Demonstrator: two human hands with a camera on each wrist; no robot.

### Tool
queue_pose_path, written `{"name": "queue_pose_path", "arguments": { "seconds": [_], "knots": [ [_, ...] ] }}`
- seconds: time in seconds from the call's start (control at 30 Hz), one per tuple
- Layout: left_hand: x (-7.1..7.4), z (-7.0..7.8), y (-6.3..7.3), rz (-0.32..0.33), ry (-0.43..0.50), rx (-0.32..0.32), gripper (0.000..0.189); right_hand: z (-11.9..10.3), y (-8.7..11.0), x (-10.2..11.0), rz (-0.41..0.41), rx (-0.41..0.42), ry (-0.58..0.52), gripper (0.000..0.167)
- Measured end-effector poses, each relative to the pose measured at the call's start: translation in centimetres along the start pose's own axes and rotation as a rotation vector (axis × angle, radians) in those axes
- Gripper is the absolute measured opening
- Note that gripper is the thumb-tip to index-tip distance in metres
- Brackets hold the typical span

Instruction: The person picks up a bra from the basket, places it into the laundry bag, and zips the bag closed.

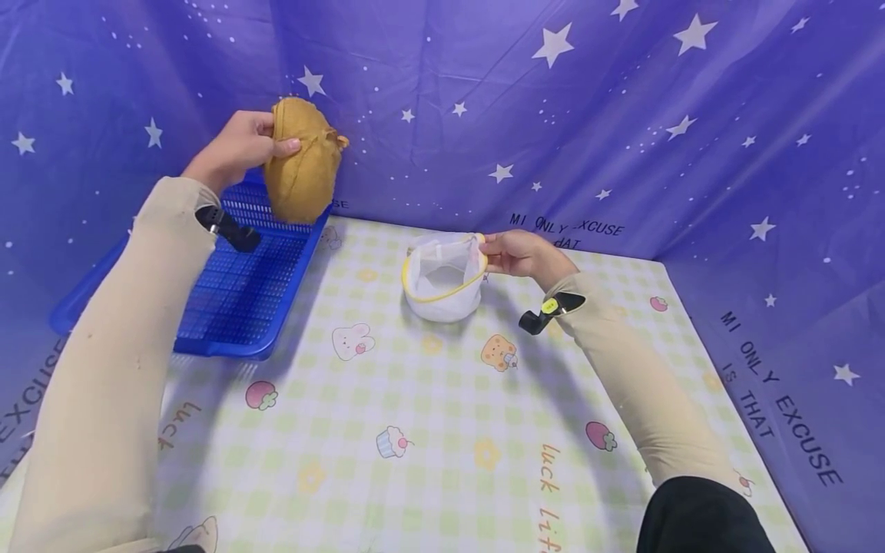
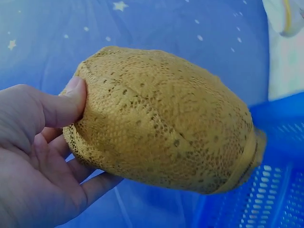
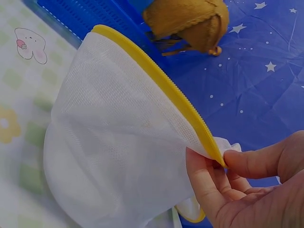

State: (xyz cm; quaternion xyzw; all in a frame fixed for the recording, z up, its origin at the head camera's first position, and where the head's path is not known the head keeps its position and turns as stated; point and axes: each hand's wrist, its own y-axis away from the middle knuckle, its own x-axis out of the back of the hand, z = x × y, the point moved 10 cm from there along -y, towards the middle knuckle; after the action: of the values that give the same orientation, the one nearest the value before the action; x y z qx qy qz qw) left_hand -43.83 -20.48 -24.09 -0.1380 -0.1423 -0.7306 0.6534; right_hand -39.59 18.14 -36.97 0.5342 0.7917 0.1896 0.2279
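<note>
A folded mustard-yellow bra (image 1: pixel 304 165) with lacy, perforated fabric (image 2: pixel 161 118) is pinched at its edge by my left hand (image 1: pixel 238 146), thumb on one side and fingers behind. It is held up above the far end of a blue plastic basket (image 1: pixel 242 284). On the table, a white mesh laundry bag (image 1: pixel 449 303) has its yellow-zippered mouth open upward. My right hand (image 1: pixel 518 253) pinches the zipper edge (image 3: pixel 180 104) at the bag's right side between thumb and fingers. The right wrist view also catches the bra (image 3: pixel 190 23) beyond the bag.
A checked tablecloth (image 1: pixel 442 399) with cartoon prints covers the table. Purple star-printed curtains (image 1: pixel 449 115) hang along the back and sides. The basket stands at the table's left, against the back curtain.
</note>
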Motion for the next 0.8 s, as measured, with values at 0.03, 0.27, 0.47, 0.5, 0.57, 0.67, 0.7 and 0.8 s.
{"name": "queue_pose_path", "arguments": {
  "seconds": [0.03,0.27,0.47,0.5,0.57,0.67,0.7,0.8],
  "knots": [
    [-0.1,0.3,0.0,0.002,0.044,-0.009,0.044,0.0,0.1,0.0,0.010,-0.004,-0.005,0.019],
    [-1.4,2.1,0.2,-0.041,0.305,-0.028,0.031,-0.1,0.1,-0.2,0.002,-0.004,-0.034,0.019],
    [-3.0,3.9,0.4,-0.079,0.472,-0.059,0.032,-0.1,0.0,-0.2,-0.010,0.008,-0.049,0.020],
    [-3.3,4.1,0.4,-0.085,0.496,-0.065,0.030,-0.2,-0.1,-0.2,-0.015,0.011,-0.047,0.021],
    [-3.7,4.6,0.4,-0.091,0.530,-0.073,0.028,-0.2,-0.1,-0.2,-0.016,0.016,-0.048,0.023],
    [-4.2,5.1,0.3,-0.092,0.545,-0.090,0.026,-0.3,-0.2,-0.1,-0.019,0.019,-0.053,0.025],
    [-4.3,5.3,0.3,-0.093,0.547,-0.098,0.025,-0.3,-0.2,-0.1,-0.020,0.019,-0.055,0.025],
    [-4.7,5.7,0.3,-0.092,0.553,-0.121,0.025,-0.3,-0.2,-0.1,-0.016,0.014,-0.064,0.025]
  ]
}}
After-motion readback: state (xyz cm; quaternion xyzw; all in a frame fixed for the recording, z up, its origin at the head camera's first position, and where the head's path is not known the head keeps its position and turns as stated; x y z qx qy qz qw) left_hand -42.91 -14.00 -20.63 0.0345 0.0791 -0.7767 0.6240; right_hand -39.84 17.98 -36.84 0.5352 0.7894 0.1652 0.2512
